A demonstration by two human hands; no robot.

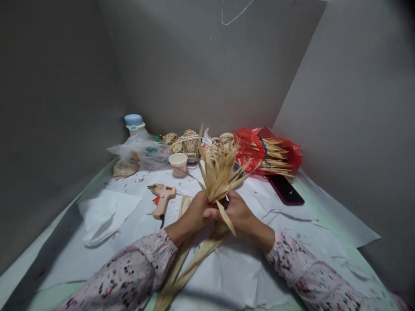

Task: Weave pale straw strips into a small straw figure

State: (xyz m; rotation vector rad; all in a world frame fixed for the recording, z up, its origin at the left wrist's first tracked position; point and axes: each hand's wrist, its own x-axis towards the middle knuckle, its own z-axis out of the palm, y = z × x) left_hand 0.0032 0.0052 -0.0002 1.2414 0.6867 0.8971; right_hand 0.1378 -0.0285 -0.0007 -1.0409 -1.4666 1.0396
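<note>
Both hands meet at the middle of the picture around a bundle of dry straw-coloured leaf strips [218,175]. My left hand [195,211] is closed round the bundle from the left. My right hand [238,211] is closed on it from the right, fingers pressed against the left hand. The strips fan upward above the hands, and one strip bends down in front of them. Their long ends [181,268] trail down between my flowered sleeves onto white paper [233,272].
A beige glue gun [162,196] lies left of the hands. Behind it stand a small paper cup [178,163], several woven baskets [189,142], a clear plastic bag [142,151] and a blue-capped bottle [134,123]. A red bag of strips [269,153] and a dark phone [285,189] lie right.
</note>
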